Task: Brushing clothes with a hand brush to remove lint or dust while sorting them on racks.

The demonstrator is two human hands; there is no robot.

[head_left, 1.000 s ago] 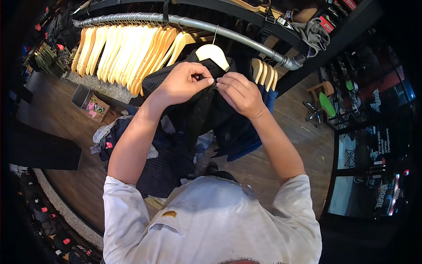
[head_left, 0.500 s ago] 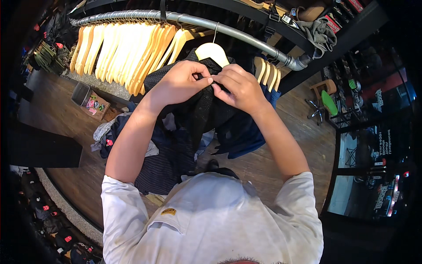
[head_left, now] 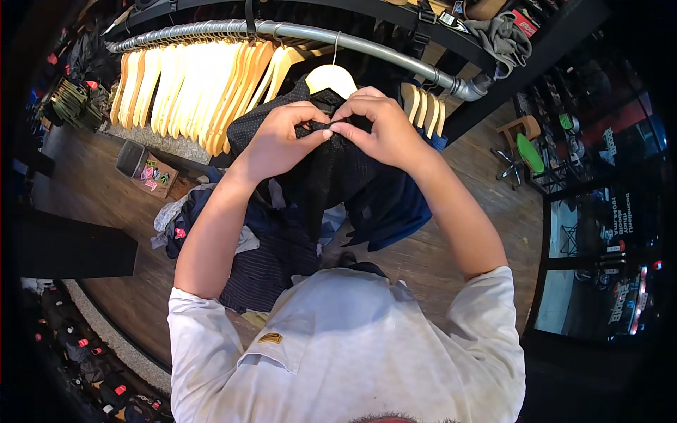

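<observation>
A black shirt with tiny light dots [head_left: 317, 187] hangs on a pale wooden hanger [head_left: 331, 79], which is hooked over a metal rail. Just under the hanger, at the shirt's collar, both hands meet. My left hand [head_left: 285, 137] pinches the left collar edge between thumb and fingers. My right hand [head_left: 377, 130] pinches the other edge, its thumb tip almost touching the left one. Whether a button sits between the fingertips is too small to make out.
Several bare wooden hangers [head_left: 190, 92] crowd the curved rail [head_left: 296, 29] to the left. Dark blue garments [head_left: 395, 211] hang at the right. Clothes [head_left: 268, 264] lie heaped below. A grey bin [head_left: 131, 158] stands on the wooden floor, and a green chair [head_left: 529, 154] is far right.
Both hands still pinch the collar. My right fingers have shifted and curled, so both thumbs now point together at the collar edges. The whole view has shifted slightly.
</observation>
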